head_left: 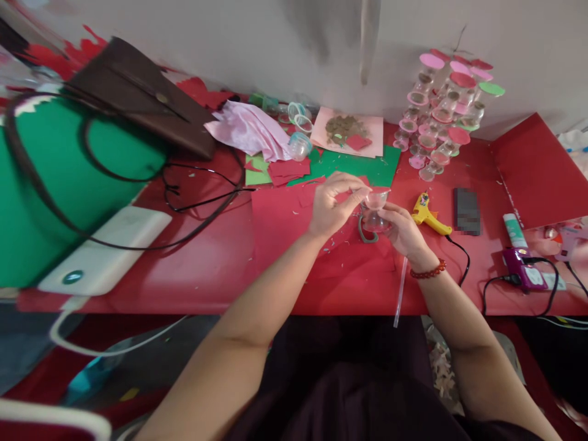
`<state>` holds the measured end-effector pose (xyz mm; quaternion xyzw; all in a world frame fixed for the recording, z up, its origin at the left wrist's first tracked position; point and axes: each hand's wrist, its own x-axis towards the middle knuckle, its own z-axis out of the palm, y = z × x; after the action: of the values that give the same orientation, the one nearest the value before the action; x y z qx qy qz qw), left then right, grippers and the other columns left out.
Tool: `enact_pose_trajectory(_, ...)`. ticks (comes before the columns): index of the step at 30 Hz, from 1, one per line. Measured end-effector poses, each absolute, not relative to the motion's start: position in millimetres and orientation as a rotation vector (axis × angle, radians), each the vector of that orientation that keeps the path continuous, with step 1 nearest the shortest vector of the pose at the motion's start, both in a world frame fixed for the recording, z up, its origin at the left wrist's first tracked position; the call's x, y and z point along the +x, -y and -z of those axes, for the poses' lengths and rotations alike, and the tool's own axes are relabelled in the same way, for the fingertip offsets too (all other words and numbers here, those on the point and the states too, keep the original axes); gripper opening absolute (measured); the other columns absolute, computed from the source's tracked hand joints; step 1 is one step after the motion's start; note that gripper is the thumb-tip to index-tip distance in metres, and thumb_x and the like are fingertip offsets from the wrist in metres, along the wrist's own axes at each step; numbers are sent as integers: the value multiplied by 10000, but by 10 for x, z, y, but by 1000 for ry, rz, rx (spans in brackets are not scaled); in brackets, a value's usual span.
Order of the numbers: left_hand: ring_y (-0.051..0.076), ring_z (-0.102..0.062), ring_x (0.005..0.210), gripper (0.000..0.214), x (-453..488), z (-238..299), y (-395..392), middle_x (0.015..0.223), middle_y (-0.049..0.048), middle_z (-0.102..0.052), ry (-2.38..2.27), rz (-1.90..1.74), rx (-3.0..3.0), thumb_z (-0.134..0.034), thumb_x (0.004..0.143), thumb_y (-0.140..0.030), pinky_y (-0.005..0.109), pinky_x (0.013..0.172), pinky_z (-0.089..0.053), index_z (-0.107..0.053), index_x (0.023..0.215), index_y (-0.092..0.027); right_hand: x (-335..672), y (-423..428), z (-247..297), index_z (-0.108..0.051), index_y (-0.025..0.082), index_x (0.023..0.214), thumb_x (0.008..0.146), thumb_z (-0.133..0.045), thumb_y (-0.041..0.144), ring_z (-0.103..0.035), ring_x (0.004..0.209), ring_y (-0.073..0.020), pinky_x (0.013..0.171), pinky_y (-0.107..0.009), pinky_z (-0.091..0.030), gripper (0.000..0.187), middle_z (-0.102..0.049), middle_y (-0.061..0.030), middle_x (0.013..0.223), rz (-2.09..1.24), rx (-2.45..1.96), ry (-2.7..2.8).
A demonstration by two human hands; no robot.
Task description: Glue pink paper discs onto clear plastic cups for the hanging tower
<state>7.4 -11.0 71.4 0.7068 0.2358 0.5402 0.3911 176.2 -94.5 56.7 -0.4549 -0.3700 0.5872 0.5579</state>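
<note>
A small clear hourglass-shaped piece (376, 201), with a reddish disc on its upper end, is held upright between my hands over the red sheets. My right hand (403, 229) grips its waist and lower bulb from the right. At the upper rim, my left hand (337, 205) pinches the edge with thumb and forefinger. Just beneath the piece lies a grey-green curved handle (364, 231), partly hidden. A clear glue stick (400, 294) extends below my right hand over the table's front edge; its upper end is hidden. To the right rests a yellow glue gun (428, 215).
Stacked similar clear pieces with coloured discs (441, 110) stand at the back right. Sand-like brown bits (344, 129) lie on pink paper. A dark phone (467, 211), a purple power adapter (526, 269), a white power bank (108, 248) and a brown bag (142, 95) lie around; cords cross the table.
</note>
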Motion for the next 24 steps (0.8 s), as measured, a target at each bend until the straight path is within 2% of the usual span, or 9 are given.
enact_pose_trajectory(9, 171, -700, 855, 151, 69, -731, 79, 833, 21, -781, -544, -1388, 1798, -755, 899, -294, 346, 861, -550, -790, 763, -239, 1775, 942, -566, -798, 217, 1003, 715, -862, 404, -716, 795, -149, 751, -278, -597, 349, -795, -26, 896, -1385, -1070, 867)
enact_pose_trajectory(14, 169, -718, 879, 178, 35, -747, 82, 870, 30, -792, -483, -1361, 1796, -706, 942, -308, 344, 879, -557, -804, 809, -242, 1779, 946, -575, -807, 231, 999, 697, -853, 387, -689, 776, -146, 722, -272, -577, 342, -785, -16, 892, -1349, -1100, 876)
enact_pose_trajectory(24, 164, -717, 861, 100, 50, -710, 55, 867, 17, -785, -448, -1363, 1824, -762, 897, -283, 338, 853, -566, -799, 812, -245, 1775, 951, -583, -814, 253, 955, 676, -858, 386, -685, 826, -171, 719, -301, -582, 313, -782, -31, 941, -1341, -1108, 885)
